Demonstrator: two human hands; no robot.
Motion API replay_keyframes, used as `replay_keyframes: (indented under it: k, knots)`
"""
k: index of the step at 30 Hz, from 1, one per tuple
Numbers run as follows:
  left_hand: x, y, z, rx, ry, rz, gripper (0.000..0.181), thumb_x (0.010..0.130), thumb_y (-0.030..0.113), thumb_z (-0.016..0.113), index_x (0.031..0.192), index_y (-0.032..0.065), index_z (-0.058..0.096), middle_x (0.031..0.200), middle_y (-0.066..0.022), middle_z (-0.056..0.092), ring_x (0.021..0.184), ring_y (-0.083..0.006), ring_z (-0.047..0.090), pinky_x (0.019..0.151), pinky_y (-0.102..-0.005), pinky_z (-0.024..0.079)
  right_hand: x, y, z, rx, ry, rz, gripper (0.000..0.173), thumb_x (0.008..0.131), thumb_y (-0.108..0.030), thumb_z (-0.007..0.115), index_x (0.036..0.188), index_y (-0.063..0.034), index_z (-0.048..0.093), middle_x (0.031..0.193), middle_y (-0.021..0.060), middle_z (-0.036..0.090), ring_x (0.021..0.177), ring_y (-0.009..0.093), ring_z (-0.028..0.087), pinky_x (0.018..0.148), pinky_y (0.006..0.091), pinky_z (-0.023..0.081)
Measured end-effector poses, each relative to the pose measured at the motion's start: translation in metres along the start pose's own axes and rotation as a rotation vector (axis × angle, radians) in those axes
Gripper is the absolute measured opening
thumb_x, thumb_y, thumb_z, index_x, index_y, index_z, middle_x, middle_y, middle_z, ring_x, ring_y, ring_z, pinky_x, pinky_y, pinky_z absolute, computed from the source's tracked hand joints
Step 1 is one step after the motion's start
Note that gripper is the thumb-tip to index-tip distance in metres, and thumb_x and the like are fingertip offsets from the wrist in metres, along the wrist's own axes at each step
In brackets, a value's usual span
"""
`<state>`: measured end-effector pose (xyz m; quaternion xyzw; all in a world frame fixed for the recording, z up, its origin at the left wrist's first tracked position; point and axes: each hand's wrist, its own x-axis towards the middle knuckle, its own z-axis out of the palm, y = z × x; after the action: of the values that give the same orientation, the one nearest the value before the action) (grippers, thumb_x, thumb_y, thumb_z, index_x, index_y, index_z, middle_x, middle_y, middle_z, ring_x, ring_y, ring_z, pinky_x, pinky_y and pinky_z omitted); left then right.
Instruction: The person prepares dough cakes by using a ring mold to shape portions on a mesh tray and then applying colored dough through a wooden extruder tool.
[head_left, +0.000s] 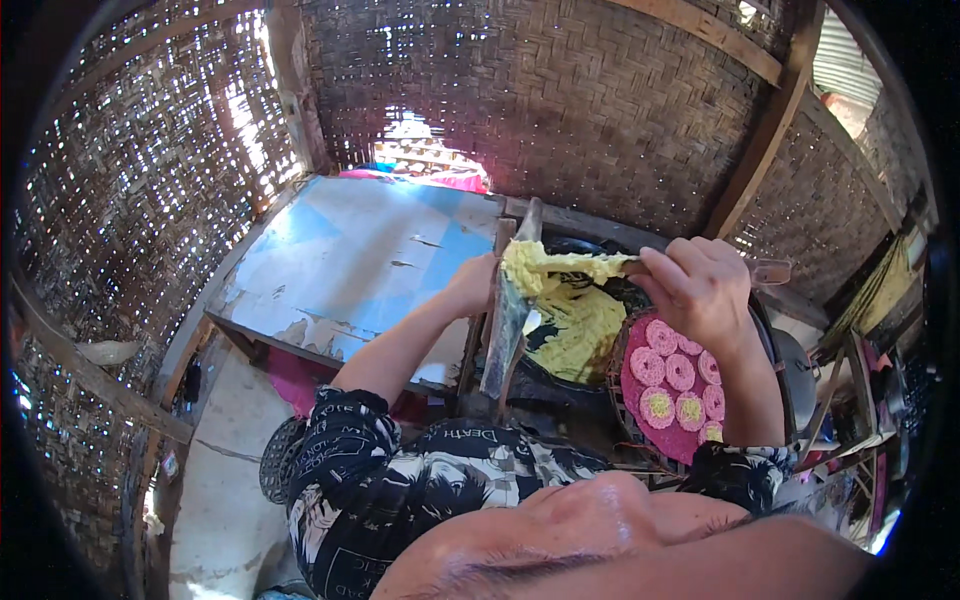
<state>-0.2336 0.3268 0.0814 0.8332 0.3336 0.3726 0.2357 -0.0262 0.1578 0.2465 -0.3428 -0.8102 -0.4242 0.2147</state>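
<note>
My right hand (694, 289) grips the handle end of a narrow tool (589, 264) coated in yellow paste. Its far end meets a clump of yellow paste (525, 266) on a long, worn board-like piece (504, 345). My left hand (476, 285) is at the left side of that piece; its fingers are hidden behind it. Under the tool, a dark pan (540, 349) holds more yellow dough or paste (581, 330). To the right, pink ring-shaped pieces (680, 372) lie on a pink sheet in a woven tray (616, 375); several have yellow strands on top.
A table (360, 262) with a worn blue and white covering stands to the left. Woven bamboo walls (562, 112) with wooden posts (769, 142) enclose the corner. A lidded metal pot (795, 375) is beyond the tray at the right.
</note>
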Motion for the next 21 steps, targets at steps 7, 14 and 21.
replay_keyframes:
  k: [7, 14, 21]
  knots:
    - [0.009, 0.031, 0.006, 0.206, -0.146, -0.029, 0.036, 0.067, 0.034, 0.059, 0.088, 0.0048, 0.06, 0.087, -0.0208, 0.059, 0.087, -0.0362, 0.055, 0.075, -0.0409, 0.044, -0.004, -0.018, 0.041, -0.055, -0.09, -0.154, 0.013, 0.066, -0.016, 0.057, 0.078, -0.0116, 0.052, 0.062, -0.0014, 0.041, 0.058, 0.013, 0.046, 0.05, 0.0271, 0.035]
    - [0.018, 0.031, -0.001, 0.236, -0.261, -0.124, 0.036, 0.068, 0.033, 0.06, 0.088, 0.0031, 0.06, 0.087, -0.0206, 0.059, 0.085, -0.0366, 0.055, 0.074, -0.0416, 0.044, -0.016, -0.018, 0.053, -0.047, -0.136, -0.184, 0.024, 0.067, -0.014, 0.054, 0.09, -0.0105, 0.054, 0.067, -0.0009, 0.043, 0.063, 0.013, 0.047, 0.054, 0.0265, 0.036]
    - [0.015, -0.044, -0.005, -0.126, 0.055, -0.074, 0.041, 0.069, 0.036, 0.062, 0.093, 0.0027, 0.059, 0.094, -0.017, 0.06, 0.087, -0.0313, 0.057, 0.076, -0.0342, 0.044, -0.025, 0.013, 0.012, 0.091, 0.14, 0.282, 0.022, 0.061, -0.017, 0.069, 0.08, -0.0114, 0.059, 0.057, 0.0013, 0.048, 0.05, 0.021, 0.051, 0.045, 0.0334, 0.039]
